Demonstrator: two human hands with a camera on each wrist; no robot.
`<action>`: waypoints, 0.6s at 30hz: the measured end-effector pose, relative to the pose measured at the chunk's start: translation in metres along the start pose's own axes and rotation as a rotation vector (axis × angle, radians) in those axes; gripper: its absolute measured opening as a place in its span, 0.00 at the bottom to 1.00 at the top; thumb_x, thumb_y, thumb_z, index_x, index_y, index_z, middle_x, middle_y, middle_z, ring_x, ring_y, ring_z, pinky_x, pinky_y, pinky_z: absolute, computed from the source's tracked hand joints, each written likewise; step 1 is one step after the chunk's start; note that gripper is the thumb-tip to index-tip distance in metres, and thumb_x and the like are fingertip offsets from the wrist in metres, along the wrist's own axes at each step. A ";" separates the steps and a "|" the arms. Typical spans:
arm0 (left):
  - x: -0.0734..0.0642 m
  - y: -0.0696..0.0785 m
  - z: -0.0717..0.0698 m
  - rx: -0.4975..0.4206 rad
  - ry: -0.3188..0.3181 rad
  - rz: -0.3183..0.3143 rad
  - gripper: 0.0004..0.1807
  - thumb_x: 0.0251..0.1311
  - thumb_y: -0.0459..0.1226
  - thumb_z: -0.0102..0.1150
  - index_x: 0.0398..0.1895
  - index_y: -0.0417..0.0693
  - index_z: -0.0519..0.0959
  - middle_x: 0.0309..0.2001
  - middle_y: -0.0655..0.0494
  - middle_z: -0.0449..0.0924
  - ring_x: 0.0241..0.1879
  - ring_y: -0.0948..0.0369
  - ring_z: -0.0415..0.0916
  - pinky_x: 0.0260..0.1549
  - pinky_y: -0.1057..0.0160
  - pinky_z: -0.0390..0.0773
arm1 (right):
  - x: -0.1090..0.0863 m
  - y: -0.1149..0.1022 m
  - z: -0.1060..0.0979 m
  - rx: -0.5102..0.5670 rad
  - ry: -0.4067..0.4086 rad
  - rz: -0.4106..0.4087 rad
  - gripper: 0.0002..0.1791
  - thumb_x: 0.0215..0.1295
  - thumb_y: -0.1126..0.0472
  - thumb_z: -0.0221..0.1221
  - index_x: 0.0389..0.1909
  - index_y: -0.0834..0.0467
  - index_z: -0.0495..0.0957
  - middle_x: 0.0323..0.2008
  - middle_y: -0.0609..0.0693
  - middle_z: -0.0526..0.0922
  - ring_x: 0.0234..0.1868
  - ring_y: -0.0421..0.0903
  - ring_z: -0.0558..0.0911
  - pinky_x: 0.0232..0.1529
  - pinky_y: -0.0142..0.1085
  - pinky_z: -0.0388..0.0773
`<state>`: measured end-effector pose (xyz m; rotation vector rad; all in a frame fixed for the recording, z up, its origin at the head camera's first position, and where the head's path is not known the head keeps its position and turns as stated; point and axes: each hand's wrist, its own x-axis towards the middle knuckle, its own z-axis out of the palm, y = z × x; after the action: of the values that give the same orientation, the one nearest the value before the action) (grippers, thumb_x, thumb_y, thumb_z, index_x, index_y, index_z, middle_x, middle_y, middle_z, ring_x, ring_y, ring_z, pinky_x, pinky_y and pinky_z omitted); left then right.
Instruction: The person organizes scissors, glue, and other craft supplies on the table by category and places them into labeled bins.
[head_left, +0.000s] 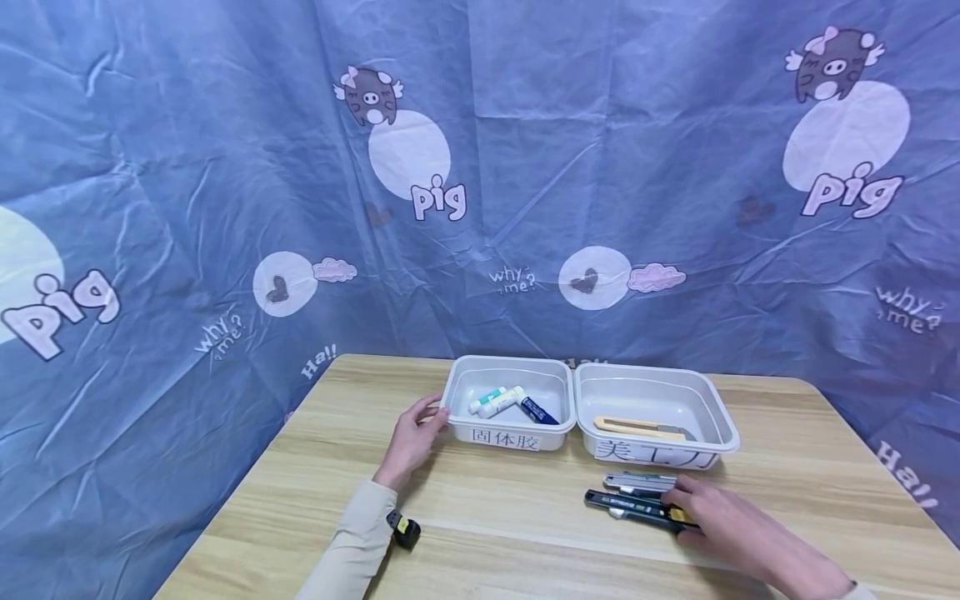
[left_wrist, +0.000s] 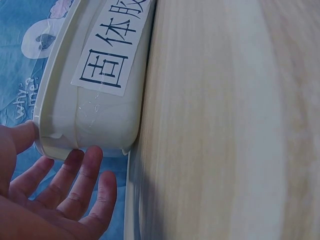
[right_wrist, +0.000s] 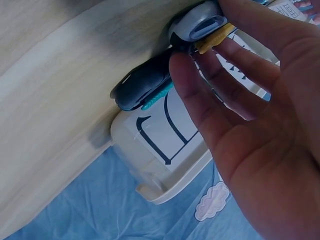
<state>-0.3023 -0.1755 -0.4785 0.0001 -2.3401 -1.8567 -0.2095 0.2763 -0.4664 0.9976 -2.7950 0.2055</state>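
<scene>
At the left end of a white plastic box (head_left: 504, 362), my left hand (head_left: 414, 437) holds the corner, the thumb at the rim and fingertips against the end wall (left_wrist: 107, 122). Glue sticks (head_left: 501, 403) lie inside that box. My right hand (head_left: 723, 525) pinches a black utility knife (head_left: 633, 507) with a yellow part, which lies on the table. Beside it, nearer the boxes, lies a grey utility knife (head_left: 637, 481). In the right wrist view a dark knife (right_wrist: 142, 82) with a teal part shows next to the fingers. The fingers partly cover the knives.
A second white plastic box (head_left: 645, 372) stands right of the first, a yellow utility knife (head_left: 637, 429) inside. Paper labels (head_left: 505, 439) are on both box fronts. A blue printed curtain (head_left: 525, 208) hangs behind the wooden table (head_left: 517, 533).
</scene>
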 end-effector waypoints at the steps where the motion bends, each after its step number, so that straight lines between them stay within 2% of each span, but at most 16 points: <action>1: 0.000 0.000 0.000 -0.003 0.001 -0.001 0.23 0.72 0.38 0.60 0.67 0.40 0.75 0.52 0.37 0.84 0.43 0.44 0.85 0.42 0.57 0.84 | -0.001 -0.001 0.000 0.003 0.010 -0.001 0.18 0.46 0.60 0.77 0.39 0.48 0.82 0.38 0.37 0.75 0.35 0.33 0.75 0.31 0.38 0.79; 6: 0.001 -0.002 0.001 -0.005 -0.001 0.005 0.23 0.72 0.37 0.60 0.67 0.39 0.75 0.52 0.36 0.84 0.43 0.43 0.85 0.42 0.55 0.84 | -0.001 0.000 0.001 0.035 0.031 -0.008 0.19 0.46 0.62 0.77 0.39 0.49 0.81 0.37 0.37 0.78 0.34 0.31 0.75 0.31 0.37 0.78; 13: 0.001 0.000 0.000 -0.002 -0.001 0.008 0.24 0.72 0.38 0.60 0.67 0.39 0.75 0.52 0.37 0.84 0.43 0.44 0.85 0.38 0.59 0.84 | 0.002 0.000 -0.001 0.083 -0.010 0.022 0.19 0.47 0.63 0.76 0.38 0.48 0.79 0.34 0.34 0.78 0.30 0.29 0.70 0.26 0.34 0.71; 18: -0.001 0.000 0.000 -0.009 -0.002 0.000 0.24 0.72 0.38 0.61 0.68 0.39 0.74 0.52 0.37 0.84 0.43 0.44 0.85 0.38 0.59 0.83 | 0.002 -0.003 -0.003 0.080 -0.018 0.045 0.18 0.47 0.64 0.75 0.38 0.49 0.80 0.32 0.35 0.79 0.29 0.29 0.71 0.25 0.35 0.73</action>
<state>-0.3017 -0.1750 -0.4786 -0.0020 -2.3333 -1.8678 -0.2085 0.2732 -0.4632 0.9586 -2.8481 0.3180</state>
